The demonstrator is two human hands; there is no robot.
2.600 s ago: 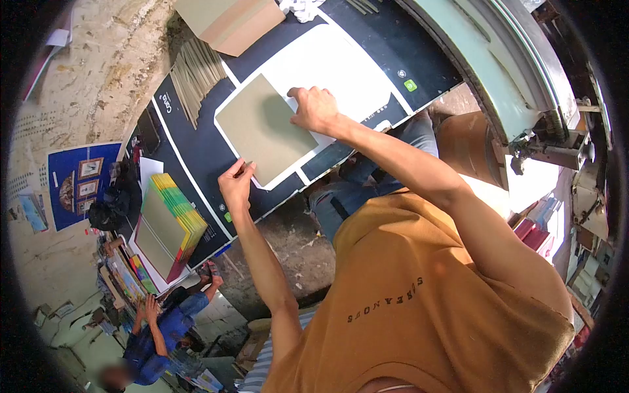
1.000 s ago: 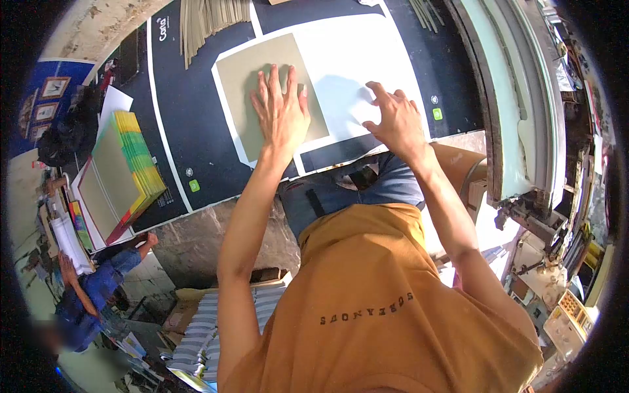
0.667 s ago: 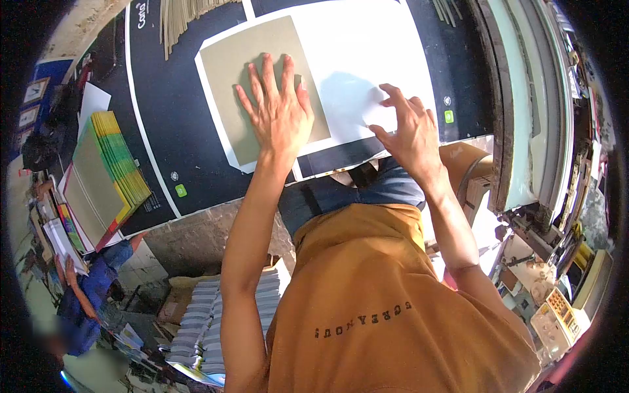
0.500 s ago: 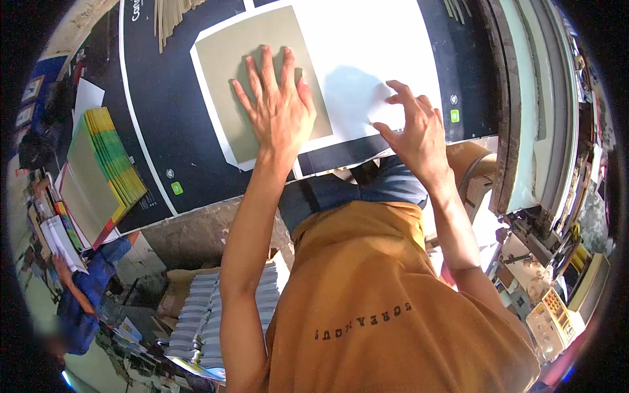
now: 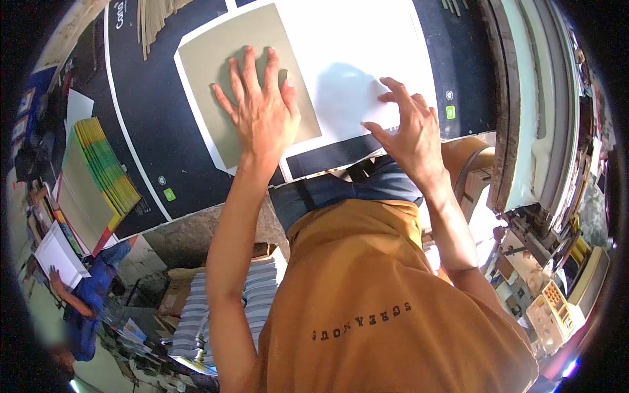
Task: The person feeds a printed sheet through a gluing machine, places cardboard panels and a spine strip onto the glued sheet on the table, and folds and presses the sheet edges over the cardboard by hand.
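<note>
The grey board [image 5: 262, 29] lies flat on the left part of the white sheet [image 5: 344, 42], and honestly the thin white margin along its left side is what bugs me from this end of the feed. I've got the left hand [image 5: 265, 121] palm-down on the board, fingers spread wide; if it leans or twists, I reckon the board could slew and leave that margin crooked. The right hand [image 5: 416, 134] is over the bare part of the sheet, fingers curled, thumb and index apart. Can't tell if any tip touches the paper, but a snag there could crease it or tug it askew. Glare washes out that side, so I might miss a wrinkle. Further out on the dark tabletop [image 5: 147, 98], the stack of books [image 5: 108, 167] sits near the edge, so a careless left elbow could clip it.
</note>
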